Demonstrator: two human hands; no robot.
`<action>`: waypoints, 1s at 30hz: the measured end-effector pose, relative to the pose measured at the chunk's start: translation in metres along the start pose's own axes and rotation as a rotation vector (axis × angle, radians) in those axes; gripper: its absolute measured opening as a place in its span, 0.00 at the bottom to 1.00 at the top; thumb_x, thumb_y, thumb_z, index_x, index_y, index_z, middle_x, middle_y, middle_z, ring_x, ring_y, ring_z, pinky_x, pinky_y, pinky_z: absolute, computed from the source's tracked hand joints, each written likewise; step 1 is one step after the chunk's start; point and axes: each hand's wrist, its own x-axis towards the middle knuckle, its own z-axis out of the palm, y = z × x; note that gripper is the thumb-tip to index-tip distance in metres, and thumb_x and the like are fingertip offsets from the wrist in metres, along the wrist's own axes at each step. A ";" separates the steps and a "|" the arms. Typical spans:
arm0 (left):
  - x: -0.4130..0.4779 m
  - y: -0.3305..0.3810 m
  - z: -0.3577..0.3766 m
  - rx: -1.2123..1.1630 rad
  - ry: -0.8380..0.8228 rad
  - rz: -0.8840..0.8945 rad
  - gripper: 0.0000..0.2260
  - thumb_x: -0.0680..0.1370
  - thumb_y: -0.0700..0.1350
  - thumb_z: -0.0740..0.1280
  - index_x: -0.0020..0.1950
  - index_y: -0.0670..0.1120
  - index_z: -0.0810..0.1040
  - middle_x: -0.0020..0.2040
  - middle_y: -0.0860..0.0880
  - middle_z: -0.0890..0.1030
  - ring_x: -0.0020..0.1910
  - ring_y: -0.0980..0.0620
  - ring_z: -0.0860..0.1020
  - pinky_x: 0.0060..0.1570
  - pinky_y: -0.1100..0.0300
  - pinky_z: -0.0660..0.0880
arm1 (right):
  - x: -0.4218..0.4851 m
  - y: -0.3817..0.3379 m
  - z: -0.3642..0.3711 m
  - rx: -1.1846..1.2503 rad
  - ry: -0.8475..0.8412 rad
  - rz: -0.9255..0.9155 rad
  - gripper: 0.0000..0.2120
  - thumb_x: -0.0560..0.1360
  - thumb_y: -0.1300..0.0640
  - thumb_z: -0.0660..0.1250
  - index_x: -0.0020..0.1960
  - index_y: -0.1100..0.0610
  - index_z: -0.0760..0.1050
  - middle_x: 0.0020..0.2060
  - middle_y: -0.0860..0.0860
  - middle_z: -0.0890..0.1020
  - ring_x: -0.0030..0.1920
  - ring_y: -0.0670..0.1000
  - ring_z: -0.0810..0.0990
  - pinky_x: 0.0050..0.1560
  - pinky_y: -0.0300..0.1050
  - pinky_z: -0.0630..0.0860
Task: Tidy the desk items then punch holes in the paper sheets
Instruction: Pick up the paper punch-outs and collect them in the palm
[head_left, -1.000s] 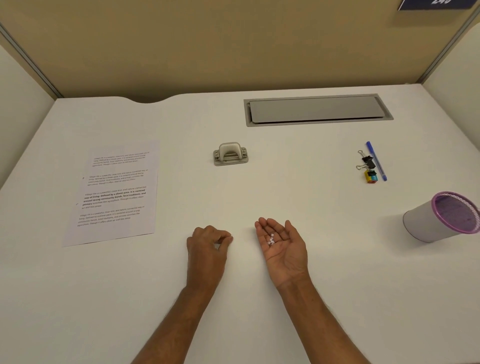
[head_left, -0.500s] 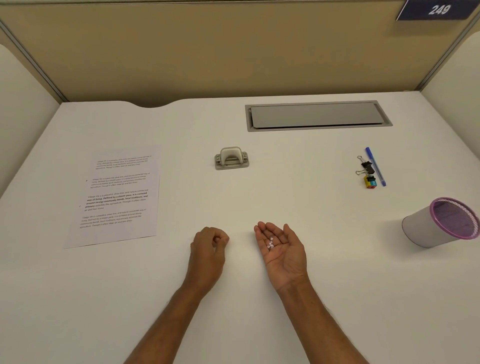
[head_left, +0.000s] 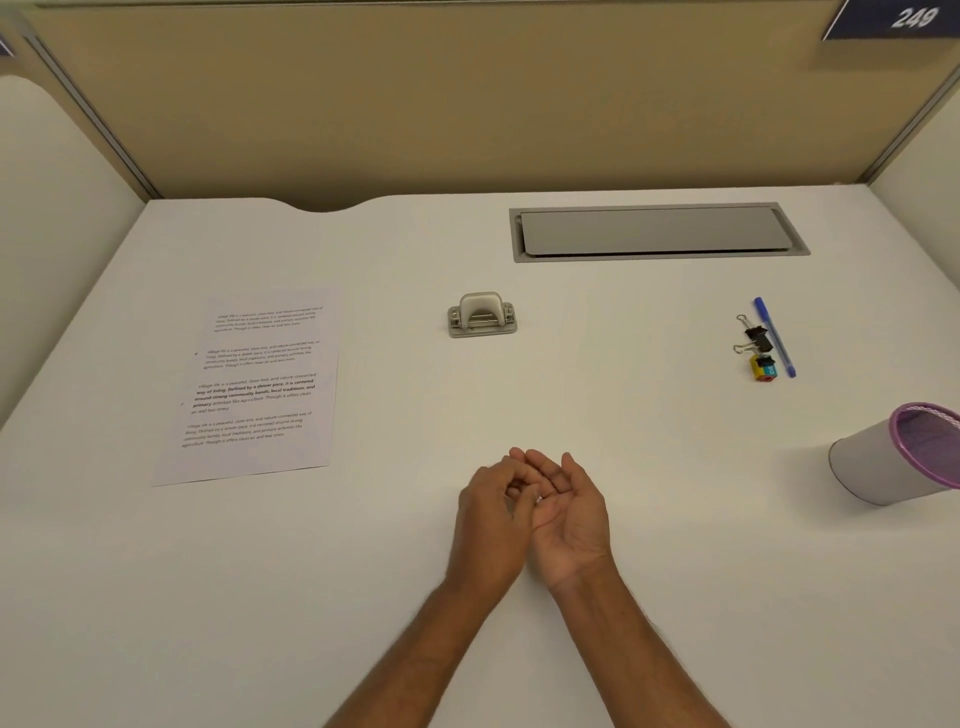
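White desk top (head_left: 623, 597) fills most of the view, closed in behind by a beige partition (head_left: 467, 104) with a dark number plate (head_left: 904, 20) reading 249 at its upper right corner. Set into the far side of the desk is a long grey cable-tray lid (head_left: 654, 231). On the left lie the printed paper sheets (head_left: 260, 384), stacked flat and turned slightly askew, well apart from everything else. At the right edge a mesh pen cup (head_left: 878, 462) with a purple rim lies on its side, its mouth facing right and partly out of view.

Near the front middle, the right hand (head_left: 569, 514) lies palm up, fingers loosely apart and gently cupped. The left hand (head_left: 491, 512) is just beside it and overlaps it, knuckles up, fingers curled together with their tips down in the right palm; whether they pinch anything cannot be told.

A grey hole punch (head_left: 482, 314) stands alone in the middle of the desk, beyond the hands. Far right, a blue pen (head_left: 774, 335) lies at a slant, with two black binder clips (head_left: 756, 335) just beside it on its left and a small yellow, teal and red block (head_left: 762, 369) below them. A few tiny white paper dots (head_left: 538, 500) show in the right palm.
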 end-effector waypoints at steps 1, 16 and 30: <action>-0.001 -0.001 0.001 0.016 0.010 0.010 0.06 0.78 0.39 0.69 0.48 0.50 0.82 0.46 0.53 0.83 0.47 0.58 0.80 0.47 0.71 0.73 | 0.000 0.000 -0.001 0.002 0.001 0.000 0.19 0.82 0.51 0.60 0.56 0.67 0.78 0.55 0.64 0.84 0.52 0.61 0.84 0.51 0.54 0.81; -0.017 -0.059 -0.029 0.629 0.234 0.229 0.15 0.79 0.40 0.70 0.66 0.44 0.80 0.67 0.45 0.80 0.66 0.42 0.76 0.65 0.46 0.72 | -0.001 -0.007 -0.001 0.122 0.031 -0.064 0.18 0.82 0.55 0.62 0.56 0.72 0.76 0.53 0.68 0.83 0.60 0.65 0.81 0.62 0.57 0.76; -0.014 -0.074 -0.029 0.965 0.220 0.420 0.15 0.81 0.47 0.64 0.68 0.48 0.79 0.67 0.43 0.79 0.63 0.40 0.77 0.54 0.46 0.73 | -0.002 -0.007 -0.001 0.111 0.031 -0.071 0.18 0.82 0.55 0.62 0.56 0.72 0.76 0.54 0.68 0.83 0.60 0.66 0.81 0.62 0.58 0.76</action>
